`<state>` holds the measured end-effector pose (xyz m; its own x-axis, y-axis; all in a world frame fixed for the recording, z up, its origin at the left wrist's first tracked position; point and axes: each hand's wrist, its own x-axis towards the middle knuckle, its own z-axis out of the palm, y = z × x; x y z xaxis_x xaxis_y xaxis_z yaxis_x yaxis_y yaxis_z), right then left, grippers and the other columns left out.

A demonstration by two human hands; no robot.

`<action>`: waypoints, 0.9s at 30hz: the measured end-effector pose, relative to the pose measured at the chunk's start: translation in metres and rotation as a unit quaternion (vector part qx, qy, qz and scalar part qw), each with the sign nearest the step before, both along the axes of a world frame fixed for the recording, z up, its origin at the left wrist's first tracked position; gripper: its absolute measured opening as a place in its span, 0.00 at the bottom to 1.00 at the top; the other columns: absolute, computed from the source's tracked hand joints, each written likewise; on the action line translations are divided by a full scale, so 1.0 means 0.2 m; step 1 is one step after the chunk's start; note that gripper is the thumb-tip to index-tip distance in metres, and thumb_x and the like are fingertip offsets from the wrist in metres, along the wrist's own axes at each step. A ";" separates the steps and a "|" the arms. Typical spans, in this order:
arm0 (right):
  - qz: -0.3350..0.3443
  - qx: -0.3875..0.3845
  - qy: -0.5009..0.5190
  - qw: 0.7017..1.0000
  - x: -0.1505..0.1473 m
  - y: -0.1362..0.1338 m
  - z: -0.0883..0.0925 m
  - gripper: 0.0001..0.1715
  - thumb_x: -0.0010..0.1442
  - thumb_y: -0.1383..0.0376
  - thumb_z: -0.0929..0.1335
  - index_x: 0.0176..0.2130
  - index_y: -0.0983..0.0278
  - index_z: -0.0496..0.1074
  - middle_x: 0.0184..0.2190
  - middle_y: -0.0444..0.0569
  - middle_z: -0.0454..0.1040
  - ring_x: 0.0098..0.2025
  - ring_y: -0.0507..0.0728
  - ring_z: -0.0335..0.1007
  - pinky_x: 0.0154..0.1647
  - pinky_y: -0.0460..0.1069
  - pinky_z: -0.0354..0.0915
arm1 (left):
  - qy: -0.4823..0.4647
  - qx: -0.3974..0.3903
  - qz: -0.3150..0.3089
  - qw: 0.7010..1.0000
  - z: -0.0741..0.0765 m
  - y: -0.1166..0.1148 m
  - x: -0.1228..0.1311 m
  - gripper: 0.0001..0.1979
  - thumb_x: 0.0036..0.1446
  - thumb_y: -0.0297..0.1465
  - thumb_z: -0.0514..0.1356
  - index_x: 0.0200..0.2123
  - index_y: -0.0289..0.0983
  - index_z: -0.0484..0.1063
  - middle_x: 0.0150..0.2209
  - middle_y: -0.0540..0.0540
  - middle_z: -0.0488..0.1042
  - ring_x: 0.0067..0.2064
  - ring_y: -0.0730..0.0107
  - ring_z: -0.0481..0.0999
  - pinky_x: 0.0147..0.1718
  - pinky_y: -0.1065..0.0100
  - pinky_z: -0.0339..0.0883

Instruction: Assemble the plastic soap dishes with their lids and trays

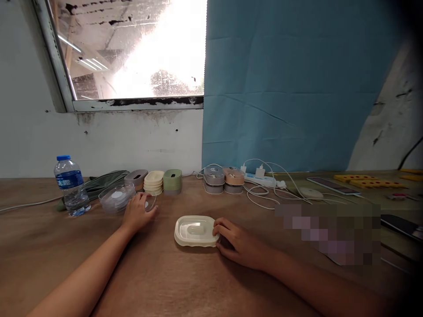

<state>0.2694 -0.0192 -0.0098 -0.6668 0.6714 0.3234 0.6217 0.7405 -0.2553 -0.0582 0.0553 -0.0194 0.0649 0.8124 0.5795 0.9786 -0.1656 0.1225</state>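
Note:
In the head view, a shallow cream oval dish with a raised middle lies on the brown table in front of me. My right hand pinches its right end between thumb and fingers. My left hand reaches to the far left part of the table, its fingers curled round a clear plastic lid with a pale round mark. Just left of that hand sit more clear plastic lids, nested together. Behind it stand stacks of oval pieces: mauve-grey, cream and green.
A water bottle and a dark green bag are at the left. Grey and orange lidded boxes stand by the wall. Further right are a power strip with loose white cables, a phone and yellow pieces.

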 end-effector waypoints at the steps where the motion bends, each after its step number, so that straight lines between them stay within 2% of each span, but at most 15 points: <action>1: -0.001 0.003 -0.002 1.000 0.00 0.00 0.00 0.10 0.56 0.70 0.62 0.41 0.63 0.64 0.44 0.51 0.63 0.36 0.53 0.66 0.38 0.49 0.65 | 0.009 0.031 -0.008 0.999 0.01 0.01 0.02 0.20 0.50 0.39 0.55 0.45 0.35 0.65 0.45 0.39 0.67 0.47 0.55 0.67 0.46 0.58 0.61; 4: 0.002 -0.002 0.001 1.000 0.01 0.00 0.00 0.11 0.56 0.69 0.62 0.41 0.63 0.64 0.44 0.51 0.63 0.39 0.54 0.66 0.40 0.49 0.65 | 0.054 0.083 -0.059 0.993 0.08 0.09 0.10 0.19 0.50 0.33 0.55 0.46 0.33 0.64 0.47 0.36 0.65 0.50 0.52 0.64 0.49 0.56 0.58; 7: 0.011 -0.019 0.022 1.000 0.02 0.01 -0.01 0.12 0.55 0.69 0.64 0.42 0.62 0.64 0.45 0.51 0.63 0.40 0.54 0.65 0.42 0.49 0.64 | 0.088 0.055 -0.112 0.988 0.15 0.23 0.20 0.19 0.51 0.28 0.54 0.48 0.29 0.63 0.50 0.33 0.64 0.53 0.52 0.62 0.53 0.57 0.54; 9: 0.018 -0.026 0.032 0.999 0.03 0.03 -0.01 0.12 0.55 0.68 0.64 0.42 0.62 0.64 0.45 0.51 0.63 0.41 0.55 0.65 0.43 0.49 0.64 | 0.095 0.030 -0.125 0.987 0.17 0.33 0.27 0.21 0.51 0.26 0.53 0.50 0.27 0.61 0.52 0.31 0.63 0.55 0.52 0.60 0.55 0.57 0.52; 13: 0.032 -0.038 0.038 0.998 0.05 0.04 -0.01 0.14 0.54 0.69 0.65 0.43 0.63 0.65 0.45 0.51 0.64 0.42 0.55 0.65 0.44 0.48 0.63 | 0.099 0.004 -0.136 0.986 0.16 0.50 0.36 0.23 0.51 0.21 0.50 0.53 0.25 0.60 0.53 0.30 0.63 0.55 0.52 0.61 0.54 0.56 0.52; 17: 0.042 -0.043 0.045 0.997 0.06 0.05 0.00 0.15 0.53 0.70 0.66 0.43 0.63 0.65 0.45 0.51 0.63 0.44 0.55 0.64 0.46 0.48 0.62 | 0.101 -0.026 -0.141 0.985 0.13 0.57 0.36 0.22 0.52 0.18 0.47 0.52 0.27 0.62 0.47 0.34 0.69 0.49 0.56 0.68 0.49 0.59 0.58; 22: 0.050 -0.042 0.056 0.996 0.06 0.07 -0.02 0.15 0.53 0.69 0.66 0.43 0.64 0.65 0.45 0.51 0.64 0.44 0.55 0.64 0.47 0.48 0.62 | 0.094 -0.024 -0.153 0.983 0.14 0.53 0.34 0.21 0.53 0.19 0.48 0.50 0.34 0.65 0.44 0.40 0.71 0.48 0.60 0.69 0.49 0.62 0.59; 25: 0.053 -0.039 0.059 0.996 0.07 0.07 -0.03 0.15 0.53 0.69 0.66 0.43 0.64 0.66 0.45 0.51 0.64 0.44 0.54 0.64 0.47 0.48 0.61 | 0.072 0.003 -0.169 0.983 0.15 0.41 0.37 0.19 0.57 0.23 0.47 0.52 0.35 0.63 0.44 0.41 0.70 0.49 0.62 0.67 0.50 0.64 0.59; 27: 0.051 -0.039 0.057 0.996 0.07 0.07 -0.03 0.17 0.53 0.69 0.66 0.45 0.64 0.65 0.45 0.51 0.64 0.44 0.55 0.64 0.47 0.49 0.61 | 0.019 0.031 -0.200 0.979 0.15 0.29 0.39 0.18 0.59 0.26 0.48 0.52 0.36 0.63 0.43 0.42 0.70 0.48 0.63 0.68 0.48 0.65 0.61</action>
<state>0.2836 -0.0050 -0.0153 -0.6944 0.6286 0.3504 0.5086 0.7731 -0.3790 0.0191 0.1128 0.0102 0.3937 0.6809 0.6175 0.8376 -0.5425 0.0642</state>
